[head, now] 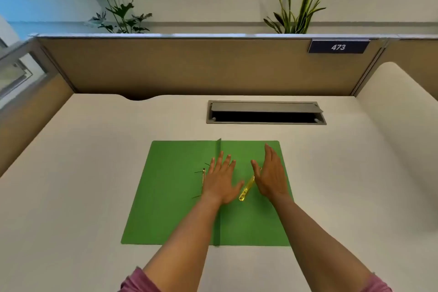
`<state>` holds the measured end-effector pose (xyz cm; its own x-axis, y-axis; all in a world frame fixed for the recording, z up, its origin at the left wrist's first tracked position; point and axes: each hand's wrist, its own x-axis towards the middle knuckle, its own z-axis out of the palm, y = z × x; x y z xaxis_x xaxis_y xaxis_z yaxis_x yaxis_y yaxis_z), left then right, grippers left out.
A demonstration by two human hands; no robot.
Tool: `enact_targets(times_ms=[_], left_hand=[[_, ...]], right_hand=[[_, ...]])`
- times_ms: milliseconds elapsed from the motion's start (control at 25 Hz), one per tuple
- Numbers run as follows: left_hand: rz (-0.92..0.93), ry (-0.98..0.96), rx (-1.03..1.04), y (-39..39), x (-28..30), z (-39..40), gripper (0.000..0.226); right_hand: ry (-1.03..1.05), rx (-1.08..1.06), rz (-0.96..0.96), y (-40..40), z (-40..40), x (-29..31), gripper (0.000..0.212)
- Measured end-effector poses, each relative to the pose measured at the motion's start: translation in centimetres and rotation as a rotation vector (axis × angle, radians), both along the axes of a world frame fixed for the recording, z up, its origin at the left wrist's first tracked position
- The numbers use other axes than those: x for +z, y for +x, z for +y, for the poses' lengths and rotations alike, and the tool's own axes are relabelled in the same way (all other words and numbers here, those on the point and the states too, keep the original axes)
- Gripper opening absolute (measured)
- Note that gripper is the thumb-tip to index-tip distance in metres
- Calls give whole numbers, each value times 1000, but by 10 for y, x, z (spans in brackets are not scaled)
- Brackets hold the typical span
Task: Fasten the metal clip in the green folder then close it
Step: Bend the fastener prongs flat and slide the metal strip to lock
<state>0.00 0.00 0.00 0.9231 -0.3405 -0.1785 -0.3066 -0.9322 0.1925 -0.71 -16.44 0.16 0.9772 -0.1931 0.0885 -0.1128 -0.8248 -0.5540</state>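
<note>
Folder (pixel 170 197) lies open under both my hands on the desk (pixel 71 173). A gold prong strip (pixel 203 176) sits just left of my flat, empty left hand (pixel 221 179); the clip bar (pixel 246 188) lies between it and my open right hand (pixel 272 173).

Matt green card folder (pixel 170 197) lying open on a smooth, pale matt laminate desk (pixel 83 161). Shiny gold-coloured metal clip bar (pixel 246 188) and thin metal fastener (pixel 203 176) glinting on the card. Behind, tan cloth-faced partition (pixel 189 66) with a pale metal rim; grey matt cable hatch (pixel 265 108). Pink cloth sleeves (pixel 135 282).
</note>
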Motion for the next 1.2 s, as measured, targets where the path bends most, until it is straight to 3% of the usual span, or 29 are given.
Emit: enact_targets(times_ms=[320, 640, 920, 1200], left_hand=[[98, 179, -92, -6, -18, -3, 82], [139, 35, -38, -4, -24, 0, 88], [126, 30, -62, -3, -26, 3, 90], [150, 5, -108, 4, -21, 8, 90]], right_hand=[[-18, 10, 213, 1, -5, -17, 48], [-54, -73, 265, 13, 3, -19, 31], [-106, -81, 375, 29, 12, -10, 36], [383, -207, 303, 47, -1, -2, 34]])
